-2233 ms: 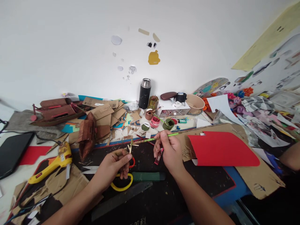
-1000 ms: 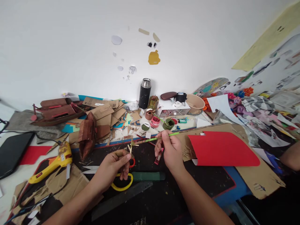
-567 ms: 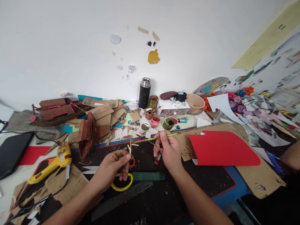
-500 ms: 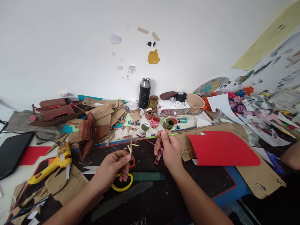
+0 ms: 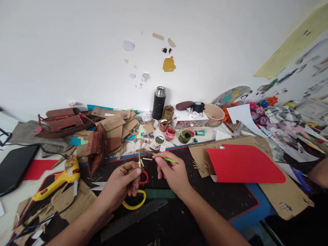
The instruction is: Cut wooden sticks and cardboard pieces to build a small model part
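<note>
My left hand point(image 5: 120, 182) is closed, pinching a small piece made of crossed wooden sticks point(image 5: 140, 161) and holding it upright over the black mat point(image 5: 179, 212). My right hand point(image 5: 171, 171) is closed on a thin green paintbrush point(image 5: 166, 159); its tip points left, close to the sticks. Both hands hover above yellow-and-red-handled scissors point(image 5: 135, 201) and a dark green cutter point(image 5: 160, 194).
A yellow glue gun point(image 5: 57, 179) lies at the left among cardboard scraps. Red paper point(image 5: 243, 164) rests on cardboard at the right beside loose sticks point(image 5: 201, 166). Small paint pots point(image 5: 170, 133), a black flask point(image 5: 159, 102) and a bowl point(image 5: 214, 112) stand behind. Another person's arm point(image 5: 319, 172) shows at far right.
My right hand has shifted left and nearer, bringing the brush tip close to the stick piece. The left hand stays almost where it was. The view tipped slightly.
</note>
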{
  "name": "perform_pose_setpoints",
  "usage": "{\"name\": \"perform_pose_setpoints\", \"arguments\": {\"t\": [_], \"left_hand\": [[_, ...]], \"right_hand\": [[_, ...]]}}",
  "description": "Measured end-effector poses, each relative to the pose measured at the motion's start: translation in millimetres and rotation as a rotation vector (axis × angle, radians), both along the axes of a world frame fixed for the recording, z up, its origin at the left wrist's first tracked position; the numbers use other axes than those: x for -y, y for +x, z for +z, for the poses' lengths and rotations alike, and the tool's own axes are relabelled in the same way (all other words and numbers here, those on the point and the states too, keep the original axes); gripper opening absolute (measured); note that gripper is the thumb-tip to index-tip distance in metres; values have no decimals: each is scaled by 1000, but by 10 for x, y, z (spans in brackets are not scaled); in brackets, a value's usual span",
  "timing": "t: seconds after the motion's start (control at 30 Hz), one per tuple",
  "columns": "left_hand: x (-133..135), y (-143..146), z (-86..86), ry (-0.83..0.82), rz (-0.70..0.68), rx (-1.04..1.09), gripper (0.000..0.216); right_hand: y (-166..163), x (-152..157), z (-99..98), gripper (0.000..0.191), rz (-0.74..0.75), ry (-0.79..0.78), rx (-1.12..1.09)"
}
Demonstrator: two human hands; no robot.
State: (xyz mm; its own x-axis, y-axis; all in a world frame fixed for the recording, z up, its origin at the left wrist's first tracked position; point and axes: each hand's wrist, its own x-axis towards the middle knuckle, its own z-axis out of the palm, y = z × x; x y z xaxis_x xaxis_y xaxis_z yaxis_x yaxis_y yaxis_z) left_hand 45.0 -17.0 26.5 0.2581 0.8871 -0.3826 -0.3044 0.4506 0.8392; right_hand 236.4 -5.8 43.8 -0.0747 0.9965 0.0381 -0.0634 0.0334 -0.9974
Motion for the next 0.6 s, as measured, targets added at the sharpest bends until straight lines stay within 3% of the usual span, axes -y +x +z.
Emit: {"name": "perform_pose_setpoints", "arguments": {"t": [0.23, 0.6], "left_hand": [[36, 17, 62, -7, -15, 70, 58], [41, 29, 72, -1, -52, 39, 62]], "right_hand": [[-136, 30, -53, 14, 96, -12, 42], [-255, 34, -52, 15, 175, 30, 88]]}}
